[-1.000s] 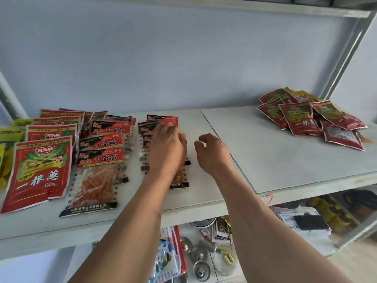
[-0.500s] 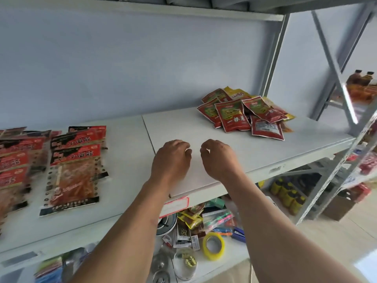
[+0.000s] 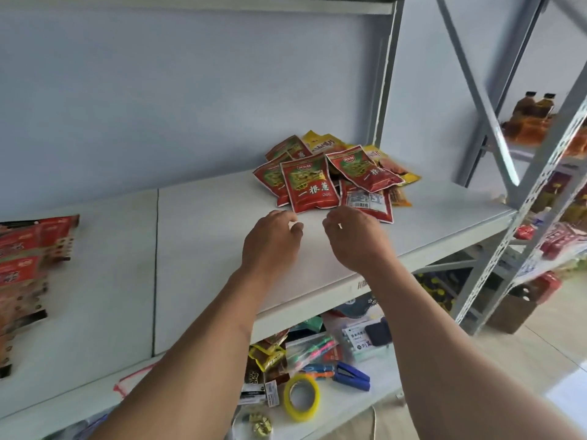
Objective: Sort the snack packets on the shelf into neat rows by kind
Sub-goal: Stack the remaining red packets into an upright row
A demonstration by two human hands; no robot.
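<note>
1. Over a white shelf [image 3: 203, 249], a person's two bare hands reach side by side toward a loose pile of snack packets [image 3: 336, 176] at the shelf's far right end.
2. Left hand [image 3: 270, 246] hovers palm down just short of the pile, fingers curled loosely and slightly apart, holding nothing.
3. Right hand [image 3: 355, 239] hovers beside it, fingers likewise curled and empty, fingertips close to a red packet lying face down [image 3: 368, 203] with a barcode showing.
4. Nearest the hands, a red packet with green artwork [image 3: 309, 185] lies face up at the front of the pile; another red packet [image 3: 362, 168] is tilted on top behind it, and yellow packets [image 3: 320, 141] stick out from the back and right side.
5. At the shelf's left edge, red-and-black packets [image 3: 25, 265] lie in overlapping rows, well apart from the pile and partly cut off by the frame.
6. Below the shelf, a lower level holds a roll of yellow tape [image 3: 301, 396], a blue stapler [image 3: 352, 376] and assorted stationery.
7. A grey metal rack upright [image 3: 386, 74] stands behind the pile, and bottles [image 3: 533, 106] stand on a neighbouring rack at right.
</note>
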